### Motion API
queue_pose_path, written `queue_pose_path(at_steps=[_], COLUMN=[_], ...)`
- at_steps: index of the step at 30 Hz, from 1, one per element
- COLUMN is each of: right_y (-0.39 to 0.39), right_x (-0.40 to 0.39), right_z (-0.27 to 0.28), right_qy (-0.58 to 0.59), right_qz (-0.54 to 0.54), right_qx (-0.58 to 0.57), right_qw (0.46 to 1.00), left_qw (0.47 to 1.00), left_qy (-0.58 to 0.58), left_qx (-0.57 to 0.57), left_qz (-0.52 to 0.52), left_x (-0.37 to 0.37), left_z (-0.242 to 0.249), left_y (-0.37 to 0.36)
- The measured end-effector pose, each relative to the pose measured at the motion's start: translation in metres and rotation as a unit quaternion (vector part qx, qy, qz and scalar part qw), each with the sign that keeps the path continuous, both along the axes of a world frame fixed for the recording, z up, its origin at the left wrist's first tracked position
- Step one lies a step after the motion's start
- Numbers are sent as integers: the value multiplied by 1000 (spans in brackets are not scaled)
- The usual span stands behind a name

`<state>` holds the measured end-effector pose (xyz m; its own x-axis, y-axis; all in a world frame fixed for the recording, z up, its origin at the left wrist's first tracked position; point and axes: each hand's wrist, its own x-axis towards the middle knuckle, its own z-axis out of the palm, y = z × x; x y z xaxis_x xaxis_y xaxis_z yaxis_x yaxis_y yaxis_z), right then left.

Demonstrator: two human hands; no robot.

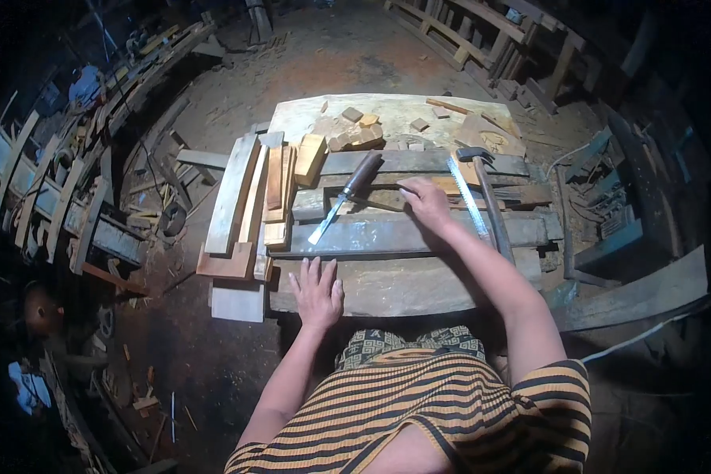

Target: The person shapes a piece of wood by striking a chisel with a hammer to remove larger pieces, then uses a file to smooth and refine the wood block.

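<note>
My left hand (317,296) lies flat with fingers spread on the front plank (395,286) of the workbench. Farther forward, my right hand (428,204) has its fingers bent together over the gap between planks, at the end of a thin dark bar (383,187); what they grip is hidden. Left of that hand a chisel (361,175) with a dark wooden handle lies slantwise, its bright blade pointing toward me. On the right, a toothed saw blade (468,197) lies beside a claw hammer (491,201), whose head points away from me.
Cut wooden pieces (235,197) are stacked along the bench's left side. A broad pale board (292,117) at the back bears several small offcuts (352,114). Slatted timber (55,205) stands at left, a wooden rack (482,39) at back right. Scraps litter the floor.
</note>
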<state>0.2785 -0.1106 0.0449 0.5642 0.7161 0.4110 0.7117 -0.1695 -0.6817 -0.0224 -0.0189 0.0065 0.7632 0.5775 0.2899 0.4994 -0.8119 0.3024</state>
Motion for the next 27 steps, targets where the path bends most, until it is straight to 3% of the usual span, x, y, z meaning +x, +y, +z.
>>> queue_pose_path(at_steps=[2,5,10,12,13,14,17,22,24,27], right_y=[9,16,39,43,44,45,45,-15,-67,-143], right_x=[4,4,51,60,65,67,69,67,57,29], right_z=[-15,-15,-11,-11,-13,-17,-16,-2,4,12], right_qy=[-187,-256,-258,-276,-229,-232,-26,-21,-135,-133], right_qz=[-6,-72,-185,-207,-173,-172,-118,-99,-135,-158], right_qx=[5,-59,-43,-153,-289,-285,-368,-222,-114,-157], right_qw=[982,962,947,926,913,914,922,970,975,966], left_qw=[1000,1000,1000,1000,1000,1000,1000,1000,998,981], left_qy=[-4,-11,-11,-9,-3,-6,-12,5,-18,-127], left_qx=[-8,-13,0,-3,3,7,7,-8,-58,-141], left_qz=[4,6,2,7,8,10,2,-3,-18,-49], left_x=[-1,-1,0,0,0,1,0,0,-3,-5], left_z=[1,1,0,1,3,2,1,1,-6,-9], left_y=[0,0,0,-1,-1,-1,-1,0,6,26])
